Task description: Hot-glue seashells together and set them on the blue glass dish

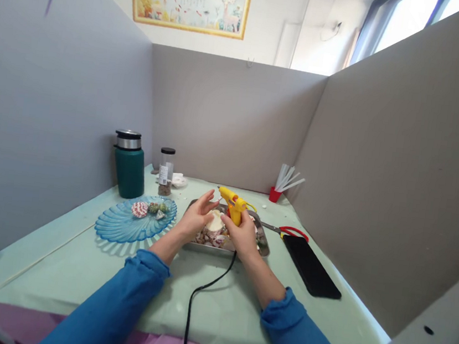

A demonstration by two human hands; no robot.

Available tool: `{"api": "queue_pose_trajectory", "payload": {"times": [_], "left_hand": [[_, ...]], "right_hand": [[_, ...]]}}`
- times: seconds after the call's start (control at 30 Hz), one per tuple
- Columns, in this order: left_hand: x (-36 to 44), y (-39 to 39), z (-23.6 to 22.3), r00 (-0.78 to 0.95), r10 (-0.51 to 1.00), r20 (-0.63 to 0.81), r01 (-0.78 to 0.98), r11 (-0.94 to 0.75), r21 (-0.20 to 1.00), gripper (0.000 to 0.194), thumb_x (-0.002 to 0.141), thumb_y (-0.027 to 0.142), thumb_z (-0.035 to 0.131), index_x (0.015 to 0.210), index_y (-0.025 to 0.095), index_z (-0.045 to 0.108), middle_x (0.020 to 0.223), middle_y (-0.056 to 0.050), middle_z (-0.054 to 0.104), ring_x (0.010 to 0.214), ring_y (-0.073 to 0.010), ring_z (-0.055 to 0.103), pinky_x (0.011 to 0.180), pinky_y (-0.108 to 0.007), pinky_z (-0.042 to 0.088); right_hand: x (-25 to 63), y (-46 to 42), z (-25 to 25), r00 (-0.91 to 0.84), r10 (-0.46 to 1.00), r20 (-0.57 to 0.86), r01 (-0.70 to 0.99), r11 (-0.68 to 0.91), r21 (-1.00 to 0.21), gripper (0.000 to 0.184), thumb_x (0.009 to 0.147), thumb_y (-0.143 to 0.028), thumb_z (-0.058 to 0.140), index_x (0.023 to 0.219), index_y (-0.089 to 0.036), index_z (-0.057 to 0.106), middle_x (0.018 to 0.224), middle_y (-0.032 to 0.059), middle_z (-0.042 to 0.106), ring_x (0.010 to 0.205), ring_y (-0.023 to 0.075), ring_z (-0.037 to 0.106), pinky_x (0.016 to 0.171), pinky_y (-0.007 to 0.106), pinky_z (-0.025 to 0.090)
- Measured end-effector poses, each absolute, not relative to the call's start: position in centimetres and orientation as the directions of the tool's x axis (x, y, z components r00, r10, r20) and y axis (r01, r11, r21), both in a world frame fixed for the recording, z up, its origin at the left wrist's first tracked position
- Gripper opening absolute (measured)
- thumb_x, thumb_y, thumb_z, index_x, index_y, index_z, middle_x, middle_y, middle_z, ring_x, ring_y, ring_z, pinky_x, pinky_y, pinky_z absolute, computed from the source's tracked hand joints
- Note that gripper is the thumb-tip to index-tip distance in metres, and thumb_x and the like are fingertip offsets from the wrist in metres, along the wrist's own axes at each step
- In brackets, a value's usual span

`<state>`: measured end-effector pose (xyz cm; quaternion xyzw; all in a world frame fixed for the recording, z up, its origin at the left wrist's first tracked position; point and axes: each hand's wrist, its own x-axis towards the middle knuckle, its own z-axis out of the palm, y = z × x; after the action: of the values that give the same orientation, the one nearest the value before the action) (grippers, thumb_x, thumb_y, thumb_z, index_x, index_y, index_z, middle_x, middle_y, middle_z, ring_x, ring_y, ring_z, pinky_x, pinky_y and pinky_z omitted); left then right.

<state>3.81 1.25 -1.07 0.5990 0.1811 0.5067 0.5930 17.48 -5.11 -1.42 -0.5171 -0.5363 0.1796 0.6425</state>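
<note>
My right hand (242, 234) is wrapped round a yellow hot glue gun (232, 199), its nozzle pointing up and to the left. A black cord (211, 284) runs down from it toward the table's front edge. Close to the nozzle, my left hand (197, 215) has its fingers bent together at the tips; a small thing seems to be between them, too small to name. Beneath both hands lies a metal tray (207, 249) of assorted seashells (213, 239), among them a large pale shell (215, 221). The hands hide part of the tray.
On the left, a blue scalloped glass plate (122, 226) holds several shells (140, 209). Behind it stand a green bottle (129, 171) and a black-lidded jar (166, 172). Red-handled scissors (295, 233), a black phone (312, 266) and a red cup (274, 195) of glue sticks (287, 178) are rightward.
</note>
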Motion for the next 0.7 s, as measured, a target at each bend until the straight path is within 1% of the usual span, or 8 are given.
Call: {"api": "queue_pose_trajectory", "payload": {"times": [0.1, 0.17, 0.23, 0.27, 0.33, 0.4, 0.57, 0.7], "left_hand": [[4.3, 0.7, -0.6, 0.372, 0.843, 0.388, -0.368, -0.250, 0.896, 0.073, 0.064, 0.008, 0.069, 0.132, 0.022, 0.044, 0.149, -0.015, 0.030, 0.127, -0.0300, 0.045, 0.100, -0.040, 0.041], [4.6, 0.3, -0.2, 0.357, 0.870, 0.340, -0.281, -0.247, 0.927, 0.060, 0.066, 0.016, 0.073, 0.122, 0.017, 0.052, 0.140, -0.016, 0.043, 0.119, -0.0277, 0.053, 0.094, -0.037, 0.047], [4.8, 0.0, 0.1, 0.419, 0.878, 0.231, -0.140, -0.189, 0.972, 0.040, 0.070, 0.028, 0.073, 0.104, 0.012, 0.059, 0.117, -0.016, 0.059, 0.101, -0.0249, 0.063, 0.076, -0.032, 0.055], [4.8, -0.1, 0.2, 0.465, 0.868, 0.171, -0.074, -0.154, 0.985, 0.035, 0.071, 0.035, 0.071, 0.094, 0.011, 0.061, 0.102, -0.014, 0.064, 0.088, -0.0227, 0.066, 0.064, -0.029, 0.056], [4.9, -0.2, 0.2, 0.529, 0.842, 0.108, -0.017, -0.117, 0.993, 0.035, 0.073, 0.044, 0.068, 0.081, 0.012, 0.058, 0.077, -0.007, 0.063, 0.063, -0.0169, 0.065, 0.046, -0.023, 0.050], [4.8, 0.0, 0.0, 0.517, 0.848, 0.118, -0.028, -0.121, 0.992, 0.032, 0.075, 0.044, 0.065, 0.078, 0.014, 0.054, 0.063, -0.001, 0.059, 0.048, -0.0124, 0.060, 0.039, -0.020, 0.045], [3.6, 1.5, -0.8, 0.327, 0.925, 0.194, 0.068, -0.228, 0.971, 0.018, 0.079, 0.033, 0.056, 0.079, 0.015, 0.054, 0.051, 0.003, 0.059, 0.034, -0.0085, 0.050, 0.036, -0.018, 0.038], [2.6, 2.4, -1.3, 0.263, 0.932, 0.250, 0.089, -0.281, 0.955, 0.018, 0.078, 0.033, 0.053, 0.078, 0.015, 0.056, 0.052, 0.002, 0.061, 0.035, -0.0082, 0.049, 0.036, -0.018, 0.038]], "right_hand": [[17.3, -5.1, -1.5, 0.360, 0.785, 0.505, 0.306, 0.412, -0.858, 0.025, 0.070, -0.034, 0.066, 0.087, -0.018, 0.058, 0.075, -0.0005, 0.061, 0.066, 0.0161, 0.056, 0.062, 0.027, 0.045], [17.4, -4.9, -1.6, 0.392, 0.771, 0.501, 0.279, 0.420, -0.864, 0.025, 0.071, -0.035, 0.066, 0.088, -0.017, 0.057, 0.075, -0.0003, 0.061, 0.065, 0.0157, 0.055, 0.061, 0.027, 0.045], [17.5, -4.8, -1.7, 0.436, 0.756, 0.488, 0.258, 0.414, -0.873, 0.027, 0.071, -0.036, 0.066, 0.087, -0.017, 0.057, 0.074, -0.0006, 0.061, 0.063, 0.0152, 0.055, 0.060, 0.026, 0.045], [17.5, -4.7, -1.7, 0.457, 0.750, 0.479, 0.253, 0.406, -0.878, 0.027, 0.070, -0.037, 0.067, 0.087, -0.017, 0.058, 0.073, -0.0008, 0.060, 0.062, 0.0149, 0.054, 0.060, 0.026, 0.045], [17.7, -4.7, -1.7, 0.484, 0.741, 0.466, 0.243, 0.397, -0.885, 0.028, 0.069, -0.038, 0.068, 0.085, -0.017, 0.057, 0.070, -0.0014, 0.059, 0.060, 0.0143, 0.053, 0.058, 0.026, 0.044], [17.8, -4.7, -1.6, 0.482, 0.746, 0.460, 0.228, 0.400, -0.888, 0.028, 0.070, -0.039, 0.067, 0.085, -0.017, 0.057, 0.068, -0.0021, 0.058, 0.057, 0.0135, 0.051, 0.056, 0.026, 0.043], [18.3, -5.4, -1.0, 0.403, 0.814, 0.418, 0.161, 0.386, -0.908, 0.030, 0.071, -0.042, 0.067, 0.085, -0.018, 0.056, 0.059, -0.0056, 0.050, 0.048, 0.0107, 0.045, 0.047, 0.023, 0.037], [18.9, -6.0, -0.5, 0.262, 0.869, 0.420, 0.146, 0.395, -0.907, 0.032, 0.069, -0.041, 0.070, 0.085, -0.017, 0.057, 0.061, -0.0048, 0.051, 0.049, 0.0096, 0.045, 0.047, 0.023, 0.036]]}}
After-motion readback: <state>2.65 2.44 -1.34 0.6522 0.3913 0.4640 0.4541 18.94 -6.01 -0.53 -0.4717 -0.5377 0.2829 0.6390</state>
